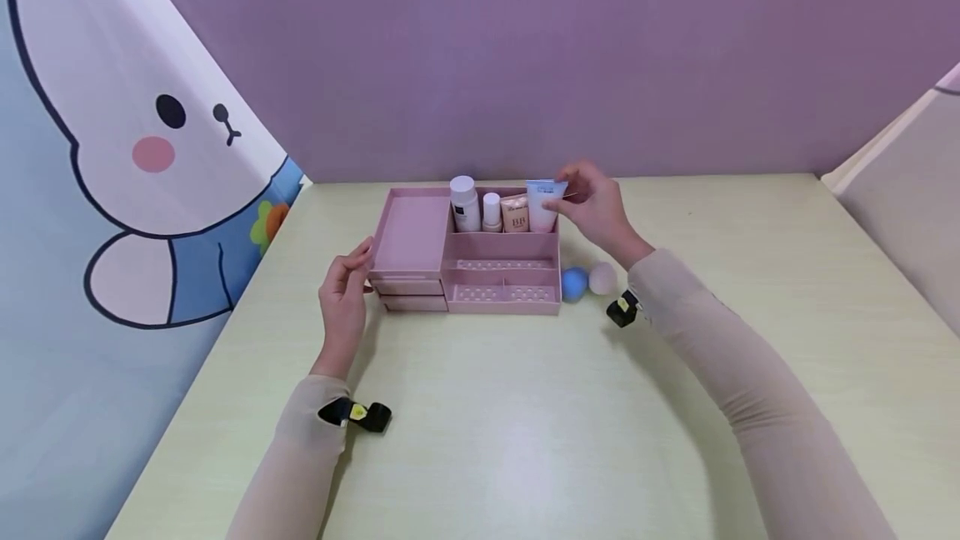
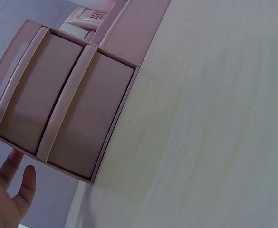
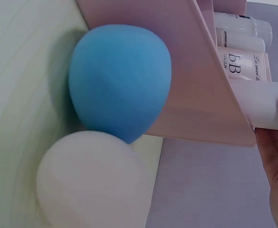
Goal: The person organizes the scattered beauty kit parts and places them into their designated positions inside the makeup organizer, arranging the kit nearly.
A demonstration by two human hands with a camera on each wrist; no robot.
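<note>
A pink desktop organizer (image 1: 412, 227) with two small drawers stands at the back of the table. My left hand (image 1: 345, 290) rests its fingertips against the organizer's left side, thumb extended below the others in the left wrist view. With thumb and fingers, my right hand (image 1: 596, 202) pinches a pale blue-and-white squeeze tube (image 1: 543, 205) near its top end. That tube is upright in the back right compartment, its lower part behind the front wall. Beside it in the same compartment are a BB cream tube (image 1: 515, 213), a small white-capped bottle (image 1: 491, 211) and a larger white bottle (image 1: 465, 205).
To the organizer's right, a blue makeup sponge (image 1: 574, 283) and a pale pink makeup sponge (image 1: 603, 278) lie side by side on the table (image 1: 510, 423). A purple panel (image 1: 525, 57) rises behind the table, and a cartoon-printed cloth (image 1: 127, 215) hangs at the left.
</note>
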